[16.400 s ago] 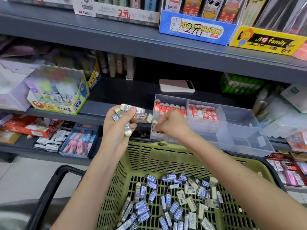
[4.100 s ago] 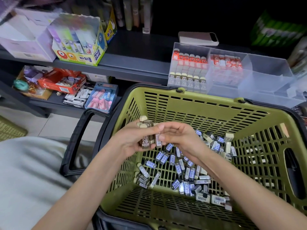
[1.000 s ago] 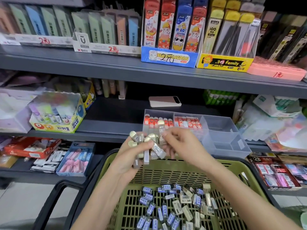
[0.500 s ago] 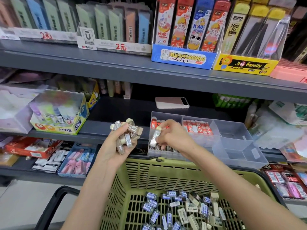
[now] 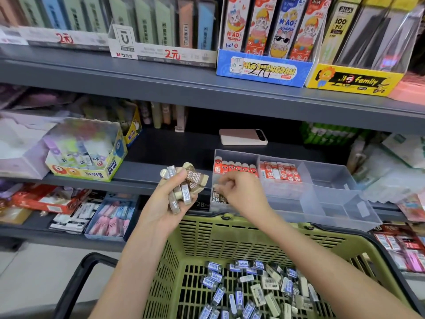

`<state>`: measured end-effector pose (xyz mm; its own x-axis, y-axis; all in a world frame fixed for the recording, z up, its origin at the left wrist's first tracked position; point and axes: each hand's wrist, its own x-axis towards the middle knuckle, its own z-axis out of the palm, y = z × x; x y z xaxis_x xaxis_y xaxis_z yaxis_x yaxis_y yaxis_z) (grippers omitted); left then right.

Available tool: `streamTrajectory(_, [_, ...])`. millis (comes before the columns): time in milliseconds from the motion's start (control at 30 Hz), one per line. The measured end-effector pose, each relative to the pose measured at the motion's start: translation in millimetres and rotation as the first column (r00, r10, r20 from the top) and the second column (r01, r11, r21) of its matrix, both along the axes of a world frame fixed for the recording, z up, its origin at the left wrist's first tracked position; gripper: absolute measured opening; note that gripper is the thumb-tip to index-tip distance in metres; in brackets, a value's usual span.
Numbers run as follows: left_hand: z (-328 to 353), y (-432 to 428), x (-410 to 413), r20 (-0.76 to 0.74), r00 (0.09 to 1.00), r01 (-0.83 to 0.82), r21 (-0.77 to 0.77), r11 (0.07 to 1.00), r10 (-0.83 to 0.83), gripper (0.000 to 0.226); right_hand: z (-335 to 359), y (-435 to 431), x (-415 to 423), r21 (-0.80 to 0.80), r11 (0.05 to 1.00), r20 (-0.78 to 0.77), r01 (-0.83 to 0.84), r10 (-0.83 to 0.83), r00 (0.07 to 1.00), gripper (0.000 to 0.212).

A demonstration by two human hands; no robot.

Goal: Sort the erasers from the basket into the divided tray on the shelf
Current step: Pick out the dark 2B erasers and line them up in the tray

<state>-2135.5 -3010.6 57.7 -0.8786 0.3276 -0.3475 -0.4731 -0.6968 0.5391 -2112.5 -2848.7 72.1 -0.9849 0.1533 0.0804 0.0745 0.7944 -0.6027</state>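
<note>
— What do the fingers of our left hand (image 5: 165, 203) hold?
— They curl tight round a bunch of erasers (image 5: 186, 183), paper-sleeved blocks, just left of the tray (image 5: 331, 180).
— And our right hand (image 5: 241, 194)?
— Fingers curled narrow, pinching one pale eraser (image 5: 215, 186) at the clear plastic tray's front-left compartment, above the green slatted basket (image 5: 230, 231).
</note>
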Motion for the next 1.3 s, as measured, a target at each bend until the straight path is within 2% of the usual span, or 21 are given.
streamTrajectory(33, [-0.7, -0.6, 0.2, -0.005, 1.0, 0.001, 0.002, 1.0, -0.001, 0.029, 3.2, -2.2, 3.4, -0.053, 0.999, -0.084, 0.012, -0.016, 0.996, 0.023])
streamTrajectory(67, [-1.5, -1.3, 0.1, -0.012, 1.0, 0.006, 0.001, 1.0, -0.006, 0.03, 9.6, -5.8, 7.5, -0.182, 0.983, -0.146, -0.011, -0.016, 0.989, 0.032])
streamTrajectory(133, [-4.0, -2.9, -0.6, -0.047, 0.998, 0.036, -0.011, 0.999, -0.037, 0.03, 25.1, -13.9, 13.6, -0.42, 0.894, -0.17, -0.159, 0.095, 0.981, 0.042])
streamTrajectory(200, [-6.4, -4.3, -0.4, -0.101, 0.991, 0.081, -0.025, 0.996, -0.083, 0.023, 35.7, -22.3, 14.1, -0.359, 0.888, -0.159, -0.289, 0.247, 0.956, 0.042])
streamTrajectory(300, [-8.5, -5.8, -0.6, -0.157, 0.982, 0.105, -0.033, 0.994, -0.109, 0.016, 43.7, -31.0, 5.6, -0.12, 0.944, -0.115, -0.308, 0.295, 0.949, 0.028])
streamTrajectory(367, [-8.2, -6.1, -1.3, -0.159, 0.981, 0.105, -0.021, 0.994, -0.107, 0.022, 45.1, -32.6, 1.4, -0.151, 0.942, -0.084, -0.301, 0.291, 0.953, 0.027])
streamTrajectory(467, [-8.6, -5.5, -1.5, -0.209, 0.968, 0.129, -0.067, 0.989, -0.141, 0.031, 43.6, -30.3, -0.9, -0.325, 0.912, -0.031, -0.25, 0.254, 0.967, 0.025])
streamTrajectory(500, [-8.7, -5.2, -0.9, -0.227, 0.962, 0.128, -0.103, 0.986, -0.149, 0.034, 42.4, -30.3, -0.4, -0.422, 0.876, -0.011, -0.233, 0.252, 0.968, 0.022])
streamTrajectory(600, [-9.4, -2.9, 0.0, -0.24, 0.961, 0.096, -0.178, 0.979, -0.138, 0.043, 39.9, -30.2, 1.3, -0.712, 0.688, 0.047, -0.137, 0.242, 0.969, 0.025])
streamTrajectory(667, [-10.2, -1.7, -0.3, -0.198, 0.976, 0.054, -0.179, 0.982, -0.089, 0.041, 40.7, -23.9, 0.9, -0.797, 0.604, 0.09, -0.023, 0.155, 0.984, 0.019])
streamTrajectory(700, [-10.5, -1.7, -1.2, -0.171, 0.983, 0.034, -0.164, 0.986, -0.063, 0.04, 41.7, -17.4, 0.3, -0.806, 0.592, 0.099, 0.026, 0.091, 0.991, 0.014])
streamTrajectory(767, [-11.7, -2.3, -3.0, -0.133, 0.991, 0.011, -0.108, 0.994, -0.025, 0.037, 43.5, -0.8, 0.5, -0.767, 0.635, 0.094, 0.088, -0.024, 0.995, 0.01])
streamTrajectory(833, [-12.6, -3.5, -4.1, -0.111, 0.994, 0.001, -0.057, 0.998, -0.007, 0.035, 41.9, 13.9, 2.2, -0.683, 0.719, 0.101, 0.128, -0.08, 0.992, 0.011])
streamTrajectory(933, [-14.0, -3.5, -5.2, -0.089, 0.996, 0.001, -0.049, 0.999, -0.005, 0.038, 29.6, 23.7, 2.4, -0.507, 0.838, 0.238, 0.2, -0.087, 0.967, 0.009])
streamTrajectory(1000, [-14.4, -3.4, -5.5, -0.092, 0.996, 0.008, -0.053, 0.999, -0.013, 0.039, 19.7, 21.3, -0.2, -0.415, 0.889, 0.307, 0.191, -0.06, 0.95, 0.012])
streamTrajectory(1300, [-12.2, -1.1, -3.5, -0.135, 0.99, 0.024, -0.124, 0.992, -0.041, 0.034, 9.2, 12.7, -3.9, -0.137, 0.987, 0.276, 0.086, -0.046, 0.96, 0.018])
